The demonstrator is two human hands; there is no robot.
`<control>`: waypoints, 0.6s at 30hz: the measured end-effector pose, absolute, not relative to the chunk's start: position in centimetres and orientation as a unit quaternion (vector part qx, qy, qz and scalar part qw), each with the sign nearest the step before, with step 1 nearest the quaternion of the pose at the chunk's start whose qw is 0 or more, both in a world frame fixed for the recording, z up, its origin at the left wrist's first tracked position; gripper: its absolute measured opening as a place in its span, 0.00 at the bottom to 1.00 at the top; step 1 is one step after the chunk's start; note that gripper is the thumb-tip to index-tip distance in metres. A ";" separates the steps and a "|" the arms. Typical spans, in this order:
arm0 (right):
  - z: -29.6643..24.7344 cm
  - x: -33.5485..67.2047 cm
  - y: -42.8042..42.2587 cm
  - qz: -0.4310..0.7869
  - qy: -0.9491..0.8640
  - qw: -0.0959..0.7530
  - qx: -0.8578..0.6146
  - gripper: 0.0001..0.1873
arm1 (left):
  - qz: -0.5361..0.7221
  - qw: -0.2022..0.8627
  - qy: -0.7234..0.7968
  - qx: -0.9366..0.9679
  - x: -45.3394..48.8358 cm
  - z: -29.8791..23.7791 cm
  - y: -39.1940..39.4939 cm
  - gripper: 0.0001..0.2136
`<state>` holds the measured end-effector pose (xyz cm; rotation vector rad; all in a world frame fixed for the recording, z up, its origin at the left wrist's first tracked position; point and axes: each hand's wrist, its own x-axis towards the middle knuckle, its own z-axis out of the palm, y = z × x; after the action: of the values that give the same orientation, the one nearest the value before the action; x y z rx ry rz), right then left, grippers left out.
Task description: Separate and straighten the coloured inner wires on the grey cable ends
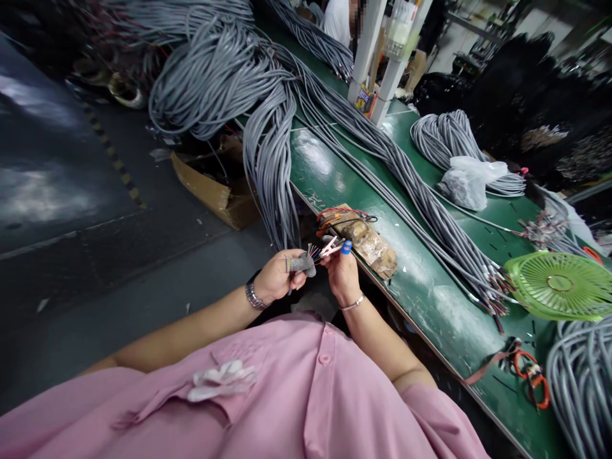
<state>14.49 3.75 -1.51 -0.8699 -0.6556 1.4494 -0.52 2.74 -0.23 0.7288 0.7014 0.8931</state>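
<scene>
The person in the pink shirt point(296, 389) is at the near edge of the long green worktop point(430, 299). The left hand point(276, 277) is closed around the end of a short grey cable point(302, 264) and holds it up in the air, just off the edge of the worktop. Out of the cable end stick thin wires point(314, 252) in many colours, spread like a little fan and pointing right. The right hand point(342, 271) is just beside them, with its fingers pinched on a small tool point(331, 246) with pale pink arms. It may be a clipper, but it is too small to be sure. The tip of the tool meets the wires. One finger of that hand wears a blue cap point(346, 247). There is a watch point(255, 296) on the left wrist and a thin bracelet point(352, 305) on the right wrist. Just behind the hands, a brown taped block point(370, 245) lies on the worktop. A thick bundle of grey cables point(415, 197) runs along the worktop, and its ends lie beside a green fan point(559, 287) on the right. Farther off, a white bag point(468, 182) rests on a coil of cable. On the floor to the left sits a cardboard box point(210, 191).
</scene>
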 end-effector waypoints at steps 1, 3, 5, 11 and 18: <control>-1.4 14.6 3.8 0.664 -0.269 0.597 -0.360 0.27 | 0.411 0.781 0.329 0.337 -0.5 -0.2 2.8 0.09; -1.1 14.7 4.0 0.721 -0.233 0.567 -0.322 0.28 | 0.410 0.779 0.334 0.337 -0.5 -0.3 2.9 0.09; -1.0 14.8 4.1 0.736 -0.201 0.569 -0.307 0.26 | 0.411 0.778 0.333 0.338 -0.6 -0.3 3.0 0.09; -1.1 14.4 4.3 0.717 -0.154 0.605 -0.309 0.19 | 0.408 0.771 0.343 0.350 -0.7 -0.5 3.0 0.09; -0.8 14.7 3.8 0.751 -0.168 0.576 -0.277 0.25 | 0.415 0.763 0.346 0.354 -0.6 -0.6 2.9 0.09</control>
<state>14.69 3.76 -0.78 -0.6476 -0.3941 1.7584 -0.58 2.89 -0.63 0.7705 0.7534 0.9036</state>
